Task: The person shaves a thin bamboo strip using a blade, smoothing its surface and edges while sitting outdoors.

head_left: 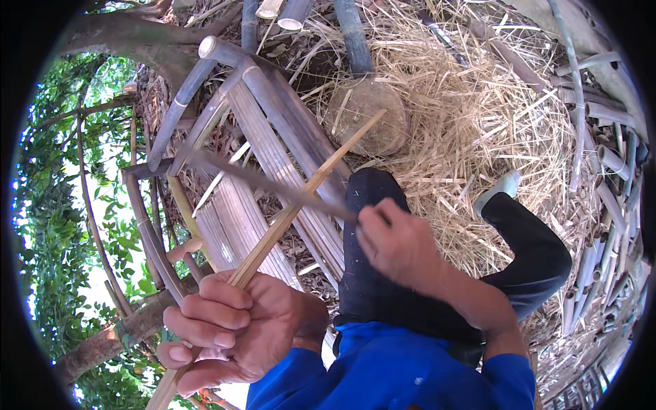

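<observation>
My left hand [236, 328], palm up, is closed round a long pale bamboo strip [273, 231]. The strip slants from the lower left up to a narrow tip over the round wooden block [393, 113]. In my right hand [400, 242] is the handle end of a long knife [263, 181], its dark blade smeared by motion. The blade crosses the strip near its middle and points to the upper left. Whether the edge touches the strip I cannot tell. The knife's handle is mostly hidden by my right fingers.
A bamboo bench [273, 147] with slats stands left of my dark-trousered legs [383, 287]. Pale shavings [471, 137] cover the ground ahead and to the right. Cut bamboo poles [615, 205] are piled at the far right. Green foliage [55, 225] and a branch railing [123, 335] border the left.
</observation>
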`<action>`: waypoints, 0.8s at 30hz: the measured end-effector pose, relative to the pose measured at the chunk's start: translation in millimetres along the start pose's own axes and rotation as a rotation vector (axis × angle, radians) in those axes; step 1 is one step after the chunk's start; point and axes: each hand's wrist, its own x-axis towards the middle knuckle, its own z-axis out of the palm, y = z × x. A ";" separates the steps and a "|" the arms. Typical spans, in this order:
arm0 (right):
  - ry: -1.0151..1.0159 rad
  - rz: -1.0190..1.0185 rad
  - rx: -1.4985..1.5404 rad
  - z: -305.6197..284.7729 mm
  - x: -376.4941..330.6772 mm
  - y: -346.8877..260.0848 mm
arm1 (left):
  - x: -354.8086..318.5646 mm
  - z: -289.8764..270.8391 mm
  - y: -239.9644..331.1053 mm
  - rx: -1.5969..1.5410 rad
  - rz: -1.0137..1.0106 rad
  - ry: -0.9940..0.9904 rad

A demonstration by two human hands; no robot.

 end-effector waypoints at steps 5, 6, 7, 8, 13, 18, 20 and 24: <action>0.010 0.113 -0.062 46.0 3.7 80.7 | 2.9 -8.2 1.7 -0.044 0.006 0.009; 0.006 0.118 -0.067 49.8 4.1 89.1 | 2.5 -8.8 1.3 -0.031 0.021 0.032; 0.041 0.091 -0.052 52.5 5.1 93.0 | 2.8 -10.1 0.8 -0.015 0.032 0.052; 0.076 0.063 -0.037 55.6 5.3 97.5 | 3.0 -13.2 -1.1 -0.012 0.028 0.045; 0.027 0.135 -0.089 79.8 -15.7 160.4 | 15.8 -22.1 -1.3 -0.043 -0.008 0.052; -0.075 0.226 -0.124 100.1 -23.8 197.5 | 18.3 -24.1 -4.2 -0.013 -0.005 0.070; -0.115 0.370 -0.026 107.7 -32.1 220.2 | 21.3 -21.9 -3.6 0.027 -0.014 0.055; -0.118 0.600 -0.140 99.7 -83.1 276.8 | 31.8 -20.6 -14.5 0.037 -0.015 -0.009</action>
